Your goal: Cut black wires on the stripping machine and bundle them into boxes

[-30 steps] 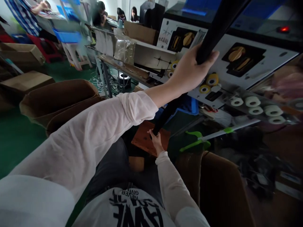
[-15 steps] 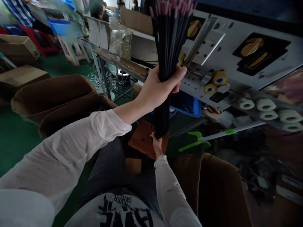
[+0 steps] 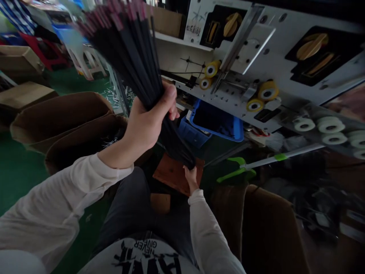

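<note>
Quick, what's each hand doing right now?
Left hand: closed, holding a bundle of black sticks.
Right hand: touching the bundle's lower end; can't tell if it's gripping.

Crate [image 3: 216, 121] under machine panel [image 3: 273, 64], cardboard boxes [image 3: 65, 114] left

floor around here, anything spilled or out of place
White scraps lie scattered on the green floor by the bench legs, and a few more sit in the nearer brown bag. They look like stray litter rather than anything set down on purpose.

The bundle of black sticks [image 3: 134, 64] blurs at its pink tips, cut off by the top edge.
</note>
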`<state>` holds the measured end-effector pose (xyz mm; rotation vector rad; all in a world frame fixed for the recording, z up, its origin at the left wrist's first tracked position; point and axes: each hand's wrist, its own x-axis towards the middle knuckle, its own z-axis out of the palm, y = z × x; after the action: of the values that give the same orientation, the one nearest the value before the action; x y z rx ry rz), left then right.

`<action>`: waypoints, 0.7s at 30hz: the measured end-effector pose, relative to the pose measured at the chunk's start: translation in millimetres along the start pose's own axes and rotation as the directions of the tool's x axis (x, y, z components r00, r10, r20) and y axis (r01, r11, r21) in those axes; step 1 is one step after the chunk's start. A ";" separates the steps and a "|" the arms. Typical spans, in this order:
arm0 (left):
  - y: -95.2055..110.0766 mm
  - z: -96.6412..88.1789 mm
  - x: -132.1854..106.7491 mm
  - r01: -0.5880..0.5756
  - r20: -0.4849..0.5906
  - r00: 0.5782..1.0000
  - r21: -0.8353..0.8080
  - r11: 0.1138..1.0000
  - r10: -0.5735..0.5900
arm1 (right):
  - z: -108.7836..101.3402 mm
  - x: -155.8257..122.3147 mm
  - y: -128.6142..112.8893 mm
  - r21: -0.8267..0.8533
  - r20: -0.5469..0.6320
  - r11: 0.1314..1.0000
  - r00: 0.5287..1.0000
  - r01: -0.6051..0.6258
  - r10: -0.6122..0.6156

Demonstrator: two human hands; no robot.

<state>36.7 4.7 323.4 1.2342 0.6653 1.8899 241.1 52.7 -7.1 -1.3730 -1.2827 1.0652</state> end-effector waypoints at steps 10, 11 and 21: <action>15.4 -28.0 -7.3 0.006 -0.251 0.968 0.013 1.000 -0.003 | -8.0 -15.8 -51.9 0.252 0.206 0.962 0.977 -0.100 0.048; 22.0 -38.7 -11.7 0.009 -0.274 0.962 -0.025 1.000 -0.016 | -10.9 -19.4 -61.1 0.294 0.254 0.947 0.966 -0.132 0.056; 79.0 -217.0 -198.5 0.528 -0.686 0.699 0.304 0.793 -0.202 | -48.1 -63.6 -183.7 -0.568 0.761 0.580 0.641 0.584 0.099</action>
<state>-140.9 -206.7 195.0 0.6063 1.7122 1.8012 251.1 -13.0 181.8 -1.2577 -2.7677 0.8517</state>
